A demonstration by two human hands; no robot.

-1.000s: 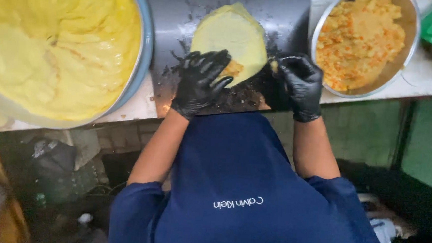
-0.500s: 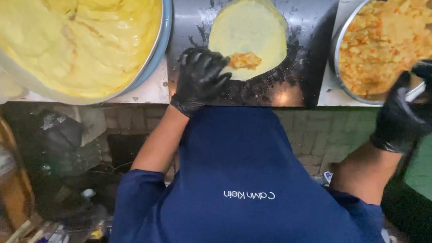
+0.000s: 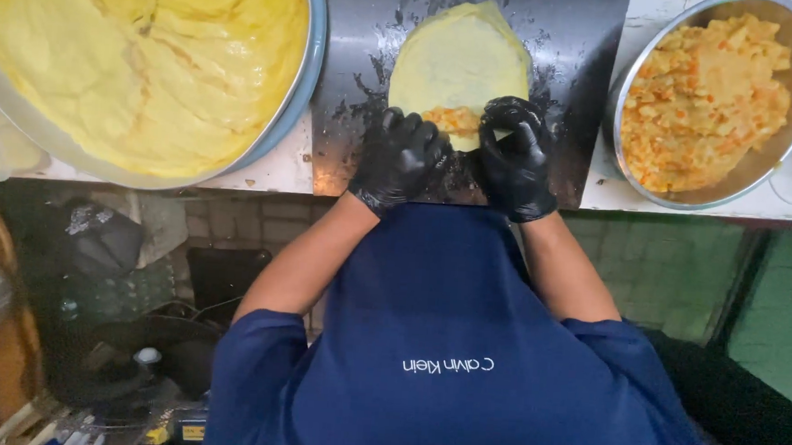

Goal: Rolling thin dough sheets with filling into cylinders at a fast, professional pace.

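head view: a flattened yellow dough round (image 3: 459, 59) lies on a dark oiled sheet (image 3: 359, 58) on the surface, orange filling (image 3: 456, 119) at its near edge. left hand (image 3: 399, 159) presses beside it, grip spread; right hand (image 3: 515, 156) pinches the dough edge. thin dough could tear if tugged, spilling filling.

A worker in glossy black gloves on the left hand (image 3: 399, 159) and right hand (image 3: 515, 158), wearing a short-sleeved navy shirt (image 3: 461, 361) with small white chest lettering.
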